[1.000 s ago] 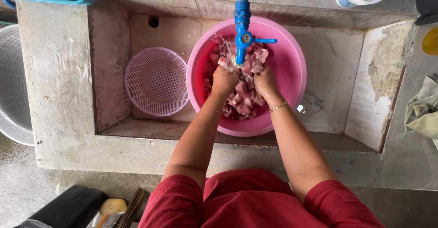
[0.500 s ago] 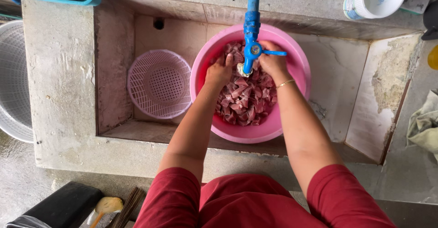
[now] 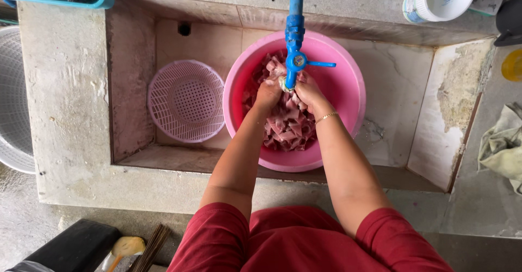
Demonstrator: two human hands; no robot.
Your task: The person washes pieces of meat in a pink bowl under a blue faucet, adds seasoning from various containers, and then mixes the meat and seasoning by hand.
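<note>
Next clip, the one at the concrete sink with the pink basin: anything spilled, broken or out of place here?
Nothing spilled. The pink basin sits upright in the sink, meat pieces inside it. The sink's right wall shows worn, peeling surface. Both hands, left hand and right hand, meet under the blue tap.

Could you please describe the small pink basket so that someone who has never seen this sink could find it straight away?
Look into the sunken concrete sink below the blue tap. On its floor, left of the big pink basin of meat where both hands work, sits the pink basket. Unlike the solid basin, it is smaller, perforated all over and empty.
</note>
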